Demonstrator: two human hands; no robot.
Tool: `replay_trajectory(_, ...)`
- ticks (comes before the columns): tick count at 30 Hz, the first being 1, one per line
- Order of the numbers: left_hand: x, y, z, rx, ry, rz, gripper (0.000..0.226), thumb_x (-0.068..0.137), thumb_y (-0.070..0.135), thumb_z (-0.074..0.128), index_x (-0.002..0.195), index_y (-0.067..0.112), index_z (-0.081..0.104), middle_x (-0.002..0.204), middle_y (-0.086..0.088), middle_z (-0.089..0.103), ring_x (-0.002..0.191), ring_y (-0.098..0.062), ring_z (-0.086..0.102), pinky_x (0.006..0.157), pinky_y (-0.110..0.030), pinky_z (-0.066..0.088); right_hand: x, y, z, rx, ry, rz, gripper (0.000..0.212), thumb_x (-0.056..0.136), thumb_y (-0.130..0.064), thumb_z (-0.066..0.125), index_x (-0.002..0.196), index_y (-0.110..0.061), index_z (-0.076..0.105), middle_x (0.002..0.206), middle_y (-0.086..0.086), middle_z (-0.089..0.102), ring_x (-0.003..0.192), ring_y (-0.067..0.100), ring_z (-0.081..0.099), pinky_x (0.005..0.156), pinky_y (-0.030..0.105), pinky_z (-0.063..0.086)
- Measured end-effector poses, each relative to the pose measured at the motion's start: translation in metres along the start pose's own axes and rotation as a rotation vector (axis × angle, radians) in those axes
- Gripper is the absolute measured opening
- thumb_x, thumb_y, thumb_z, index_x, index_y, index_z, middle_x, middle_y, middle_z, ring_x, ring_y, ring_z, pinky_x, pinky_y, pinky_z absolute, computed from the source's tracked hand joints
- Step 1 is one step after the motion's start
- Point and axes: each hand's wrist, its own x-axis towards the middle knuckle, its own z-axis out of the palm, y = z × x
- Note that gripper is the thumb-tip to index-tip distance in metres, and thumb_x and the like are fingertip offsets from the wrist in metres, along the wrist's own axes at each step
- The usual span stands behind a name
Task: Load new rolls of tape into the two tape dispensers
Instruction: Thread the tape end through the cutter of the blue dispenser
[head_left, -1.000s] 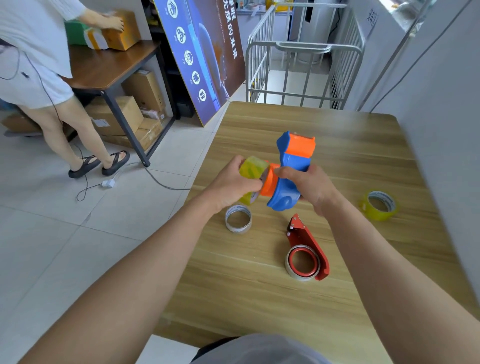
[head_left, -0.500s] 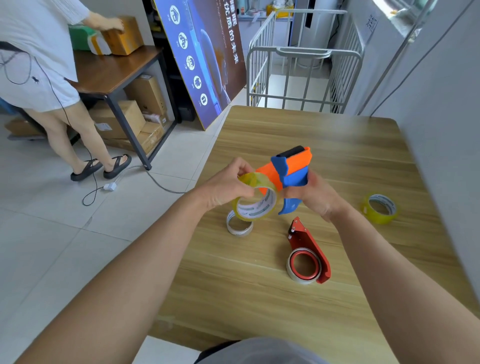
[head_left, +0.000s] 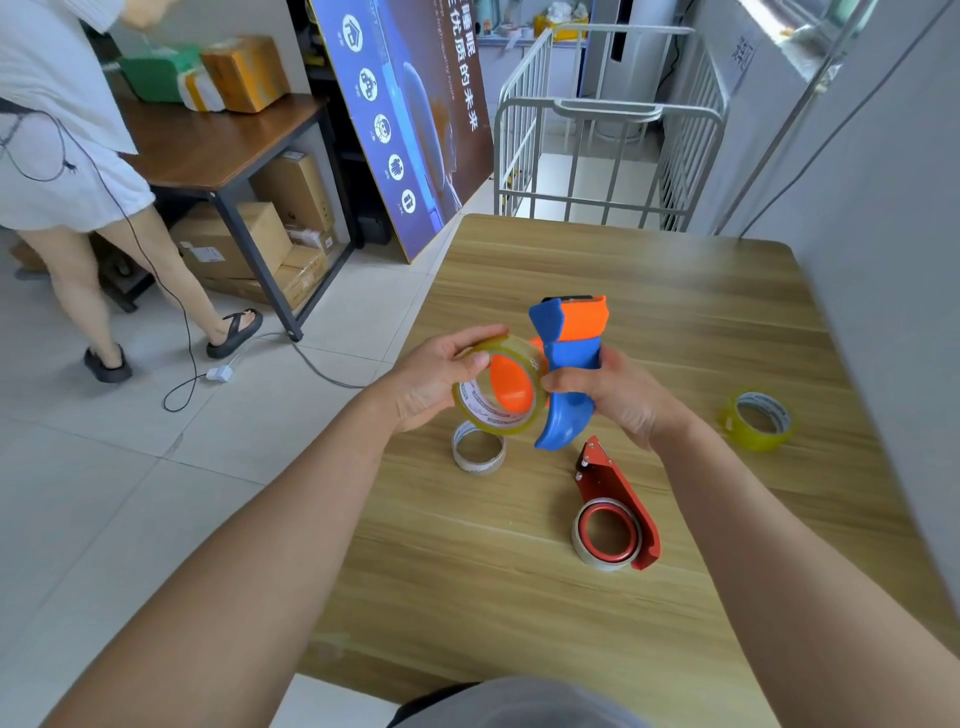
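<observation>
Now | hands (head_left: 431, 382) hold tape roll (head_left: 500, 385) against blue dispenser (head_left: 569, 374) | mid-table (head_left: 675, 291)

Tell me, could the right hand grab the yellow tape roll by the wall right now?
Probably not yet. The right hand is busy gripping the blue and orange tape dispenser. The yellow tape roll lies unblocked on the wooden table.

Bright, even daylight with faint shadows; wide-angle bending stretches the edges, and the frame is slightly soft throughout.
</observation>
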Motion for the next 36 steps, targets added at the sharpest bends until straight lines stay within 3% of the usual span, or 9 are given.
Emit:
replay_trajectory(9, 0.003, 0.000, -0.003, 0.147, 0.006, 0.026, 0.032, 0.099, 0.016, 0.037, 0.125, 0.026, 0.052, 0.114, -0.005, 0.061, 0.112, -0.023, 0.056, 0.101, -0.042, 0.044, -0.002, -0.004, 0.005, 0.026, -0.043, 0.015, 0.033, 0.063, -0.023, 0.070, 0.095, -0.017, 0.066, 0.082, -0.004, 0.070, 0.078, 0.014, 0.067, 0.079, 0.032, 0.053)
replay_trajectory(14, 0.003, -0.004, 0.004, 0.197, 0.115, 0.074, 0.029, 0.098, 0.023, 0.040, 0.122, 0.031, 0.053, 0.128, -0.007, 0.054, 0.124, -0.025, 0.050, 0.107, -0.041, 0.040, 0.002, -0.004, 0.009, 0.095, -0.041, 0.064, 0.043, 0.064, -0.027, 0.070, 0.105, -0.015, 0.064, 0.092, 0.003, 0.068, 0.085, 0.021, 0.067, 0.081, 0.038, 0.055)
replay_trajectory(17, 0.003, -0.007, 0.010, 0.168, 0.134, 0.026, 0.060, 0.073, 0.050, 0.066, 0.129, 0.048, 0.042, 0.146, 0.000, 0.034, 0.132, -0.019, 0.040, 0.111, -0.040, 0.035, 0.004, -0.004, 0.011, 0.193, 0.019, 0.092, 0.027, 0.075, -0.020, 0.069, 0.100, -0.015, 0.062, 0.087, 0.002, 0.065, 0.077, 0.020, 0.064, 0.072, 0.034, 0.054)
replay_trajectory(19, 0.003, -0.008, 0.014, 0.210, 0.112, 0.000, 0.090, 0.063, 0.045, 0.077, 0.137, 0.047, 0.026, 0.149, 0.004, 0.025, 0.133, -0.017, 0.036, 0.107, -0.035, 0.036, 0.005, -0.003, 0.012, 0.262, 0.075, 0.106, 0.019, 0.080, -0.017, 0.066, 0.099, -0.014, 0.061, 0.085, 0.003, 0.062, 0.076, 0.020, 0.061, 0.072, 0.035, 0.052)
replay_trajectory(22, 0.005, -0.007, 0.019, 0.399, 0.147, 0.029, 0.100, 0.071, 0.031, 0.077, 0.145, 0.037, 0.010, 0.150, 0.005, 0.017, 0.132, -0.015, 0.033, 0.097, -0.027, 0.032, 0.005, 0.001, 0.012, 0.279, 0.097, 0.115, 0.020, 0.080, -0.017, 0.066, 0.100, -0.014, 0.063, 0.089, 0.003, 0.065, 0.080, 0.021, 0.063, 0.080, 0.039, 0.053)
replay_trajectory(26, 0.004, -0.004, 0.017, 0.383, 0.211, 0.123, 0.089, 0.068, 0.033, 0.078, 0.139, 0.035, 0.027, 0.144, 0.005, 0.032, 0.127, -0.014, 0.043, 0.090, -0.021, 0.041, 0.002, 0.001, 0.008, 0.346, 0.054, 0.107, 0.010, 0.083, -0.018, 0.063, 0.093, -0.016, 0.065, 0.086, 0.001, 0.066, 0.080, 0.021, 0.063, 0.084, 0.040, 0.052)
replay_trajectory(29, 0.002, -0.003, 0.020, 0.247, 0.256, 0.111, 0.087, 0.057, 0.045, 0.078, 0.132, 0.030, 0.039, 0.135, 0.005, 0.045, 0.116, -0.014, 0.054, 0.080, -0.027, 0.054, 0.001, -0.005, 0.007, 0.398, 0.072, 0.118, 0.022, 0.079, -0.024, 0.061, 0.098, -0.015, 0.062, 0.094, 0.006, 0.065, 0.084, 0.023, 0.062, 0.074, 0.034, 0.053)
replay_trajectory(32, 0.006, -0.004, 0.024, 0.276, 0.263, 0.086, 0.104, 0.054, 0.051, 0.080, 0.141, 0.027, 0.028, 0.145, 0.005, 0.037, 0.126, -0.014, 0.047, 0.098, -0.036, 0.047, 0.004, -0.009, 0.011, 0.450, 0.103, 0.127, 0.036, 0.068, -0.029, 0.064, 0.101, -0.015, 0.060, 0.094, 0.007, 0.059, 0.086, 0.025, 0.058, 0.076, 0.036, 0.052)
replay_trajectory(36, 0.007, -0.006, 0.031, 0.372, 0.297, 0.177, 0.090, 0.073, 0.028, 0.076, 0.143, 0.025, 0.021, 0.148, 0.001, 0.026, 0.129, -0.011, 0.036, 0.103, -0.025, 0.032, 0.005, -0.011, 0.012, 0.420, 0.111, 0.096, 0.005, 0.084, -0.020, 0.061, 0.088, -0.018, 0.061, 0.082, 0.000, 0.060, 0.081, 0.021, 0.059, 0.087, 0.039, 0.048)
